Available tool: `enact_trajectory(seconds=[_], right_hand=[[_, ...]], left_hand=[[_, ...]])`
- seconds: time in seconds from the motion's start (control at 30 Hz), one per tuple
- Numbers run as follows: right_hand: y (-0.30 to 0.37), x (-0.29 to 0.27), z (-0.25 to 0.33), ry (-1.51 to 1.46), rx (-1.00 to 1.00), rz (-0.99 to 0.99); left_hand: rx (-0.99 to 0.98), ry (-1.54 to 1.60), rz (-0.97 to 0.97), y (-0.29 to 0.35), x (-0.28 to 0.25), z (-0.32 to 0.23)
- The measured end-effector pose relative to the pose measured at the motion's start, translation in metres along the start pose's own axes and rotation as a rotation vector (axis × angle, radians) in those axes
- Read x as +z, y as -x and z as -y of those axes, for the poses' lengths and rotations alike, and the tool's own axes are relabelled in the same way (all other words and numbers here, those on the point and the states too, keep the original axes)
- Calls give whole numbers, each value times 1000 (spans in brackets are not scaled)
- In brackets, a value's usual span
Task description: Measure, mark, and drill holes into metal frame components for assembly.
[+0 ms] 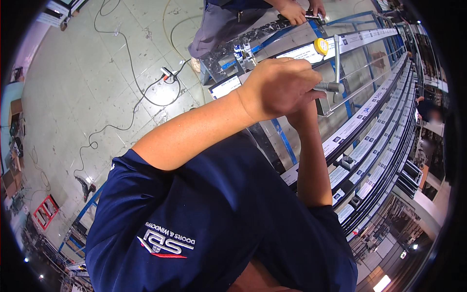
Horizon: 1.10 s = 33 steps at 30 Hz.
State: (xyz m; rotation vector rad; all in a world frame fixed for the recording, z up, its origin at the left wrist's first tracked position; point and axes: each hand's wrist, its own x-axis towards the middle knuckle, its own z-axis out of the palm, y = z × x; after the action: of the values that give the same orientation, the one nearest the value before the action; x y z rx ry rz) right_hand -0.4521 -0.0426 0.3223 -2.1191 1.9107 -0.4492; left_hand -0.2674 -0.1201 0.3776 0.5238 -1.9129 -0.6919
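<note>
My left hand (pixel 287 87) is closed in a fist in the upper middle of the head view. Out of its thumb side sticks a thick threaded screw (pixel 327 87) with a long sliding crossbar (pixel 337 61), like the screw end of a clamp. The rest of that tool is hidden by the fist. My right hand (pixel 300 113) comes up from below, close against the left one. Its fingers are hidden behind the left hand, so its grip does not show. Beyond the screw, a round yellow object (pixel 321 46) rests by a white-filmed profile (pixel 360 41).
Long dark profiles with white film (pixel 357 121) run along the right on a blue frame (pixel 284 138). Across from me a co-worker's hands (pixel 294 12) work at the bench's far end. A black cable (pixel 131 63) with a plug loops over the tiled floor (pixel 112 97).
</note>
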Motion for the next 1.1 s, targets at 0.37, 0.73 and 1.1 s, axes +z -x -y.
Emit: enact_trajectory(seconds=[0.37,0.73,1.1], right_hand=[[2,3,-19,-45,56,109],[-5,25,-33,-146,-24,-93],[0,-9,12,-136,130,-30]], left_hand=[[29,351,84,-3,13,7],[-284,375,-24,-37,19,-43],[-317,589,942,-97,-24,-6]])
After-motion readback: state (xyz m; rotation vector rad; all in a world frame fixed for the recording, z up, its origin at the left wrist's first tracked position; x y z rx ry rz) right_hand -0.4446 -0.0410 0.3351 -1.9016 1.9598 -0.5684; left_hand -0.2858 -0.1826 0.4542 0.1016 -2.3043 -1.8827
